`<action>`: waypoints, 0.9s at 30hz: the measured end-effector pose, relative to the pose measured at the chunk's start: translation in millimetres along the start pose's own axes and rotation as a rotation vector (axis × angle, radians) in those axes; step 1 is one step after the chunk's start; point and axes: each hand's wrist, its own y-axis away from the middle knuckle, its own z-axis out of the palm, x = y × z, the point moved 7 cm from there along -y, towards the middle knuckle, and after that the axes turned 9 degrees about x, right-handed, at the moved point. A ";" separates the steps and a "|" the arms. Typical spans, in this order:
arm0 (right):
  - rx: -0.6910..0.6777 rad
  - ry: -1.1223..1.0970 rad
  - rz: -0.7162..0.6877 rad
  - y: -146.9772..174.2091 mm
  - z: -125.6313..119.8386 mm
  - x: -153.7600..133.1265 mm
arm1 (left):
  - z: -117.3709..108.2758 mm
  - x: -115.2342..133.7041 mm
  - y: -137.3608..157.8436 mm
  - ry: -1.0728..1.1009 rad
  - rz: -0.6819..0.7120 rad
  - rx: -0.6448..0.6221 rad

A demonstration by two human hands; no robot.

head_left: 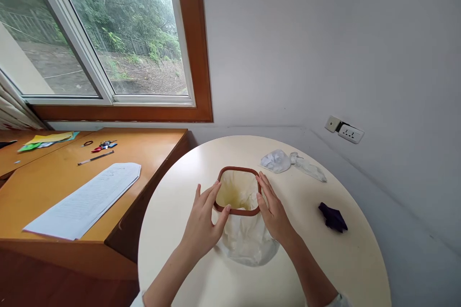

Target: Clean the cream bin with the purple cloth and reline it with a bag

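A trash can rim (240,212), brown and squarish with rounded corners, sits at the top of a bin lined with a thin whitish plastic bag (248,244). The bag hangs down outside below the rim and spreads onto the round table. My left hand (203,223) grips the rim's left side, thumb at the near left corner and fingers along the left edge. On the opposite side, my right hand (275,213) holds the right edge with fingers fairly straight and thumb close by. The bin's body is mostly hidden by the bag.
The round cream table (173,220) also bears a knotted clear bag of white paper (276,160) and a dark purple crumpled cloth (333,217). Left stands a wooden desk (158,141) with paper sheets (86,199), a pen (95,157) and keys (106,145). A wall socket (350,133) is behind.
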 end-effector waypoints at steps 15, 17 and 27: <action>-0.059 0.350 -0.297 -38.3 -20.5 -61.2 | -4.5 5.7 -81.0 -0.159 0.095 -0.278; -0.170 0.390 -0.273 -40.2 -4.8 -56.4 | 18.2 -1.7 -75.8 -0.156 0.054 -0.404; -0.252 0.241 -0.097 -37.3 22.8 -27.2 | 42.7 -19.7 -61.3 0.148 -0.232 -0.435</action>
